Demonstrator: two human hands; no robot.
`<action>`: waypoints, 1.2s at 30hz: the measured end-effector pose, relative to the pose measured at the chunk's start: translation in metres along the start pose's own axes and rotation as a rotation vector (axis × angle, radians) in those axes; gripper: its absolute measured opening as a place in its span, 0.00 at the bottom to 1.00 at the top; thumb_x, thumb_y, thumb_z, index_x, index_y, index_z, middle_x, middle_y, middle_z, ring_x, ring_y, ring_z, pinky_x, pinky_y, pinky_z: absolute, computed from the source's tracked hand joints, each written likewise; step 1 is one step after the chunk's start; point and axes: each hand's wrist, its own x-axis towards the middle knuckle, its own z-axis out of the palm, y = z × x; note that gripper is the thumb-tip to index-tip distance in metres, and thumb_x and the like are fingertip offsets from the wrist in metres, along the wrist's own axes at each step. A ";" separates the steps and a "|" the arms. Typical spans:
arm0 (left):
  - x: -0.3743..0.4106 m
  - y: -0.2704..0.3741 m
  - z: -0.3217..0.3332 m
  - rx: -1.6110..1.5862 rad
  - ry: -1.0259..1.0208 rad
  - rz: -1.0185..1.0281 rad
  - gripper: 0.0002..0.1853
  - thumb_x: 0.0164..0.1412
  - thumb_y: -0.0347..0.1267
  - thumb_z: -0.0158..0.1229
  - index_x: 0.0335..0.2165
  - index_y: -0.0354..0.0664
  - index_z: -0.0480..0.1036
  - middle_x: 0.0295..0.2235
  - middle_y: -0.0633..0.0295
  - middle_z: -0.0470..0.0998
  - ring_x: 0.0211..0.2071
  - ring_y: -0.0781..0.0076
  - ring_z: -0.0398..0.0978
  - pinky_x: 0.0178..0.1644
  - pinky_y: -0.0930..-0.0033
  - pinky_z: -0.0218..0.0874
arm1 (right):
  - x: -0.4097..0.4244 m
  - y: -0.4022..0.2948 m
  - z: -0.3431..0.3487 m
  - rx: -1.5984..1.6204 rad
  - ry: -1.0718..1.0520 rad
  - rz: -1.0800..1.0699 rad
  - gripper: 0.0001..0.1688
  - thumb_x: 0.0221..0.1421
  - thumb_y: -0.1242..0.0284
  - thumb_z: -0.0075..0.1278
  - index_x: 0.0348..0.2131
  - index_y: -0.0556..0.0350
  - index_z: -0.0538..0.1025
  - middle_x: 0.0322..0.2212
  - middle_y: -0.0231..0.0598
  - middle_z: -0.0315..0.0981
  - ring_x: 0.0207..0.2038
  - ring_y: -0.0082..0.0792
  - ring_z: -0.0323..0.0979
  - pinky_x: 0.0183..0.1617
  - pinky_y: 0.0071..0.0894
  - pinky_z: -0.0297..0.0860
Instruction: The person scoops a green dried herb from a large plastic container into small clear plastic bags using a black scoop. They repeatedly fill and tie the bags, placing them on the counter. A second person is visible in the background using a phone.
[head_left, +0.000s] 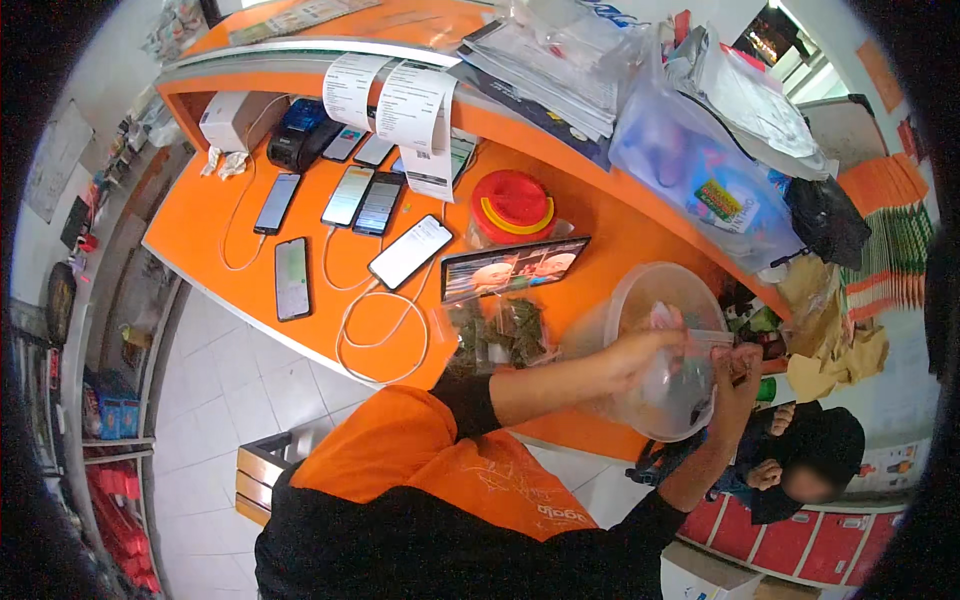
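A clear zip-top plastic bag (709, 339) is stretched between my two hands, over a round translucent plastic tub (626, 300). My left hand (649, 352) pinches one end of the bag's top edge. At its other end, the fingers of my right hand (739, 367) grip the same edge. Some pale and coloured items show blurrily through the plastic, and I cannot tell whether they lie in the bag or the tub. Clear bags of dried green leaves (517, 330) lie on the orange desk (202, 210), left of the tub.
A tablet (517, 268) playing video leans by a red-lidded jar (514, 206). Several phones (292, 277) and a looped white cable (382, 337) lie leftward. Printed receipts (412, 105) hang from the shelf above. A person (810, 457) is close on the right, hands raised.
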 end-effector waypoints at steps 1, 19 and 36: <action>0.002 0.004 -0.004 0.176 -0.021 0.007 0.09 0.55 0.27 0.51 0.37 0.47 0.65 0.38 0.61 0.72 0.37 0.67 0.71 0.37 0.63 0.67 | 0.000 -0.002 -0.002 -0.040 -0.065 0.031 0.08 0.50 0.73 0.53 0.26 0.54 0.68 0.22 0.25 0.57 0.25 0.21 0.52 0.32 0.20 0.54; -0.012 0.069 0.013 1.383 0.085 0.324 0.10 0.41 0.34 0.63 0.24 0.41 0.75 0.23 0.56 0.75 0.27 0.63 0.74 0.34 0.64 0.63 | -0.007 -0.030 0.020 -0.269 -0.230 -0.160 0.08 0.46 0.71 0.58 0.27 0.55 0.75 0.27 0.29 0.71 0.25 0.19 0.63 0.28 0.21 0.60; -0.011 0.057 0.016 0.964 -0.288 -0.088 0.13 0.48 0.34 0.61 0.24 0.32 0.71 0.18 0.55 0.73 0.25 0.69 0.75 0.29 0.68 0.65 | -0.011 -0.026 0.009 0.236 -0.591 0.285 0.08 0.54 0.72 0.47 0.29 0.59 0.74 0.23 0.37 0.73 0.26 0.27 0.70 0.32 0.26 0.65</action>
